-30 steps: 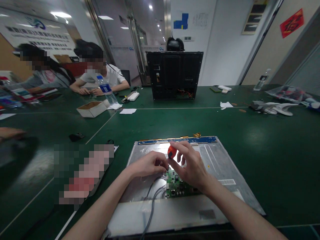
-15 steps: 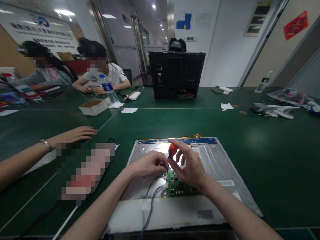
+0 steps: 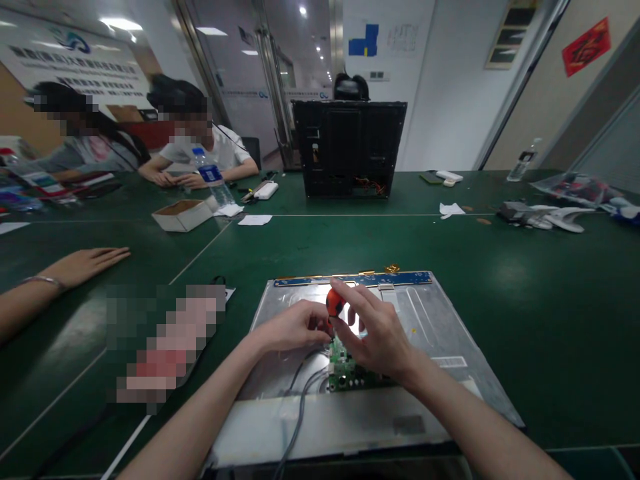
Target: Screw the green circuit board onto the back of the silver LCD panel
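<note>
Work at a green desk (image 3: pixel 560 293), seen from the head camera; a metal-backed panel (image 3: pixel 440 327) lies flat before the person, with a green circuit board (image 3: pixel 343 375) on its middle and grey cables (image 3: pixel 301 410) running from the board's left side toward the near edge; the right hand (image 3: pixel 383 333) is closed about the orange-and-black handle of a screwdriver (image 3: pixel 334 303), one finger on the upper end, the tool standing above the board's far left corner; the left hand (image 3: pixel 303 325) is drawn narrow at this same corner, thumb and fingertips close together, though whether they pinch anything cannot be told.

Containers: an open box (image 3: pixel 186 223), white outside and brown within, stands on the far left; its floor is hidden by the near wall; just behind it stands a clear bottle (image 3: pixel 214 179) with a blue cap and blue label, its fill uncertain; at the far right are a second clear bottle (image 3: pixel 524 163), likewise of uncertain level, and a transparent bag (image 3: pixel 583 189) holding dark and reddish contents too indistinct to identify; another person's hand (image 3: pixel 95 263) rests on the desk at left, fingers extended.
</note>
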Demonstrator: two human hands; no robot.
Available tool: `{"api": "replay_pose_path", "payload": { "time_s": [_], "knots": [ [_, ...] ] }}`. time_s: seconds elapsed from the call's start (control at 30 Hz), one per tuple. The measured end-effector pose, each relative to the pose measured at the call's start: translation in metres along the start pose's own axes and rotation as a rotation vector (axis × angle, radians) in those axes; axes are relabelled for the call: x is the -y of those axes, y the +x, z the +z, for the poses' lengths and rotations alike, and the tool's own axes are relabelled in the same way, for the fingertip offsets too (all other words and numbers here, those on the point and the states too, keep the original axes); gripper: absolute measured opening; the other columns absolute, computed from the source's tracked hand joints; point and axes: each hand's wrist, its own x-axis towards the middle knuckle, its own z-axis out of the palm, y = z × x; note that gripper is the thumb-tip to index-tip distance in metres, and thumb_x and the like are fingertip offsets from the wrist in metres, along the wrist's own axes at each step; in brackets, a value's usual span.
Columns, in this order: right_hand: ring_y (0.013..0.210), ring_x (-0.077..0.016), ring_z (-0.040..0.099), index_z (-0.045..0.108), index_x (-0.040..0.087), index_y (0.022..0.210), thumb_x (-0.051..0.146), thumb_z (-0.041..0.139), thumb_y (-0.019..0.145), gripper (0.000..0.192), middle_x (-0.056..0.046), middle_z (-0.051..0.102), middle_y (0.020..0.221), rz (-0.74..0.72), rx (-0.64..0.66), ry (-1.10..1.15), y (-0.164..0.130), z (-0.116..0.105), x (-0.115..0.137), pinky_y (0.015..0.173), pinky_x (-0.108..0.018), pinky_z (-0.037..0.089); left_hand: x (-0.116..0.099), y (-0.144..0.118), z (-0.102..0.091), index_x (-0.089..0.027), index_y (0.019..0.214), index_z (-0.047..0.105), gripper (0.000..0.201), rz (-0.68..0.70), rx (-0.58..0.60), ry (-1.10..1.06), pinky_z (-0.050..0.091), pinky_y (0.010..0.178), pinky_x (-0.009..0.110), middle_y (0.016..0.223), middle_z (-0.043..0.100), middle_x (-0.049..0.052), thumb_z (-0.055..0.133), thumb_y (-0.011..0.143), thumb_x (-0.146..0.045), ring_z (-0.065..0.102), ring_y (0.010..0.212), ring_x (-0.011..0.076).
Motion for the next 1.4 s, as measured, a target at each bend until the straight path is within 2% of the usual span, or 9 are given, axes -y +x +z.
{"api": "replay_pose_path", "payload": {
  "time_s": [0.2,0.33,0.47,0.67,0.8,1.03,1.23,1.4],
  "knots": [
    [0.059,-0.0106,0.053,0.035,0.022,0.141,0.019,0.051,0.093,0.050,-0.005,0.062,0.096,0.000,-0.011,-0.013,-0.0013,0.0012,-0.0020,0.046,-0.023,0.044,-0.0019,-0.0005,0.0007,-0.015,0.075,0.060,0.009,0.008,-0.010,0.017,0.038,0.059,0.024,0.068,0.054,-0.002,0.063,0.074,-0.024,0.050,0.064,0.0144],
    [0.057,-0.0100,0.052,0.036,0.024,0.136,0.026,0.054,0.095,0.045,-0.002,0.061,0.091,0.011,-0.030,-0.040,-0.0018,0.0030,-0.0049,0.045,-0.022,0.043,-0.0041,0.0002,0.0007,-0.015,0.073,0.059,0.007,0.028,-0.004,0.014,0.037,0.059,0.024,0.064,0.052,-0.004,0.063,0.074,-0.021,0.048,0.061,0.0127],
    [0.057,-0.0095,0.051,0.040,0.025,0.134,0.026,0.054,0.096,0.041,-0.002,0.060,0.092,0.020,-0.036,-0.044,-0.0008,0.0023,-0.0047,0.045,-0.021,0.043,-0.0044,0.0005,-0.0002,-0.015,0.075,0.062,0.006,0.001,0.002,0.016,0.039,0.060,0.023,0.065,0.054,-0.004,0.065,0.075,-0.021,0.050,0.061,0.0128],
    [0.059,-0.0106,0.053,0.033,0.024,0.145,0.023,0.050,0.097,0.051,-0.005,0.060,0.099,0.014,-0.008,-0.059,-0.0009,0.0014,-0.0050,0.047,-0.024,0.045,-0.0041,0.0005,-0.0009,-0.015,0.068,0.063,0.011,-0.004,-0.001,0.014,0.039,0.059,0.023,0.063,0.054,-0.003,0.067,0.074,-0.022,0.050,0.061,0.0128],
    [0.059,-0.0116,0.054,0.028,0.021,0.146,0.021,0.048,0.096,0.054,-0.005,0.061,0.095,-0.007,-0.010,-0.071,-0.0008,0.0019,-0.0047,0.047,-0.024,0.044,-0.0050,0.0003,-0.0007,-0.015,0.065,0.061,0.014,0.006,0.010,0.010,0.037,0.057,0.023,0.059,0.052,-0.004,0.067,0.075,-0.023,0.047,0.057,0.0120],
    [0.056,-0.0107,0.053,0.034,0.019,0.137,0.020,0.048,0.093,0.046,-0.004,0.062,0.090,-0.011,-0.027,-0.057,-0.0006,0.0031,-0.0004,0.045,-0.023,0.041,-0.0048,0.0000,0.0005,-0.015,0.064,0.059,0.015,0.007,-0.006,0.025,0.037,0.058,0.023,0.062,0.052,-0.004,0.066,0.076,-0.023,0.047,0.059,0.0117],
    [0.056,-0.0094,0.053,0.036,0.024,0.133,0.025,0.052,0.094,0.042,-0.002,0.060,0.091,0.005,-0.058,-0.052,-0.0013,0.0036,-0.0047,0.043,-0.021,0.039,-0.0020,0.0012,-0.0009,-0.015,0.073,0.063,0.010,0.008,-0.003,0.022,0.039,0.060,0.023,0.066,0.055,-0.003,0.067,0.074,-0.024,0.051,0.063,0.0134],
    [0.056,-0.0093,0.051,0.040,0.025,0.136,0.023,0.054,0.094,0.044,-0.003,0.060,0.094,0.016,-0.053,-0.061,0.0005,0.0016,-0.0047,0.044,-0.021,0.042,-0.0031,0.0006,-0.0012,-0.016,0.066,0.060,0.012,-0.021,0.011,0.018,0.039,0.058,0.024,0.063,0.053,-0.003,0.066,0.073,-0.024,0.050,0.061,0.0133]
  ]
}}
